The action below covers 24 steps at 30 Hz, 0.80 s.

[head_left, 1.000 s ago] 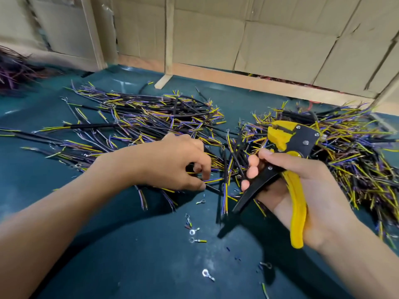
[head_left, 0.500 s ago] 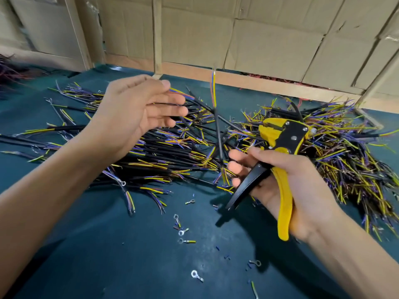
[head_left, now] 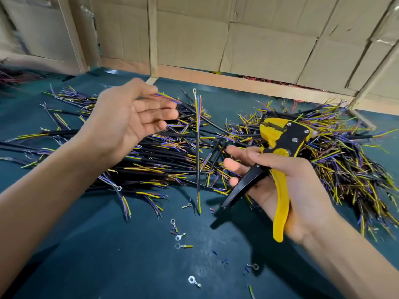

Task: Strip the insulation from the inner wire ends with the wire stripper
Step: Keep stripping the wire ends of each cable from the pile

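Upright, one cable (head_left: 197, 152) stands between both hands' fingers (head_left: 155, 113).

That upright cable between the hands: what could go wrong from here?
1. The upright cable stands with no hand visibly gripping it; the left hand is open, so it may topple into the cable piles.
2. The wire stripper, in the right hand, could catch neighbouring strands.

Wire stripper (head_left: 280, 141): no brand, number or marking can be read on its yellow and black body;
Cardboard panels (head_left: 259, 35): plain, no print legible;
Cable pieces (head_left: 164, 156): no lettering can be made out on the black sheaths;
Table cover (head_left: 108, 255): no signs or labels.
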Each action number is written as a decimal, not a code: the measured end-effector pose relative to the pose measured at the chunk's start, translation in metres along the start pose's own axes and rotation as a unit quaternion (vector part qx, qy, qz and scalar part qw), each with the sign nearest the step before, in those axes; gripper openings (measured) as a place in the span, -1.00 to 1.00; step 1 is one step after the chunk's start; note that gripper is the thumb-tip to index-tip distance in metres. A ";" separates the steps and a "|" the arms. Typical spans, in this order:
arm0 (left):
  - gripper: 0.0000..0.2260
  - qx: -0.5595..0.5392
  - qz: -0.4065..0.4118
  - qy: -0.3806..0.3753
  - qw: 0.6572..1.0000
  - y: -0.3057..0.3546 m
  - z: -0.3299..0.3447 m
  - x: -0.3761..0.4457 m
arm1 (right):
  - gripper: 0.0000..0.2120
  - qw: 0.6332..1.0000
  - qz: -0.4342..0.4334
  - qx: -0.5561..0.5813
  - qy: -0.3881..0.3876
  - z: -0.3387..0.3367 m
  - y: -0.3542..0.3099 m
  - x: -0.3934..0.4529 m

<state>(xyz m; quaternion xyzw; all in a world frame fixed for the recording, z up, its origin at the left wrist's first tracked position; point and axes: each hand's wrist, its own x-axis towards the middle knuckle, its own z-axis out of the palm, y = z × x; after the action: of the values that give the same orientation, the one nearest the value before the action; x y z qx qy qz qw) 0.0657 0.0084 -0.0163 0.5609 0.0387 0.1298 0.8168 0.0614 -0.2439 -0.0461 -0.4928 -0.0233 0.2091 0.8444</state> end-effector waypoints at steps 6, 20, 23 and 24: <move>-0.84 -0.046 -0.007 0.026 0.999 0.002 -0.004 0.003 | -0.93 0.998 -0.056 0.020 0.004 0.000 0.000 -0.001; -0.92 -0.195 -0.063 0.013 0.979 -0.007 -0.005 0.008 | -0.77 0.980 -0.196 -0.005 0.015 -0.010 -0.005 0.003; -0.89 -0.071 -0.084 0.079 0.991 -0.008 -0.022 0.021 | -0.78 0.976 -0.195 -0.089 -0.038 -0.014 -0.008 -0.001; -0.83 0.060 -0.092 0.107 0.988 -0.010 -0.028 0.024 | -0.76 0.976 -0.191 -0.094 -0.041 -0.016 -0.007 0.000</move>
<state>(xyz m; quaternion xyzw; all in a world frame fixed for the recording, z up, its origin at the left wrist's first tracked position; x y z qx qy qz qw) 0.0846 0.0364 -0.0335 0.5860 0.1848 0.1106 0.7812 0.0673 -0.2602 -0.0486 -0.5476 -0.1711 0.0605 0.8168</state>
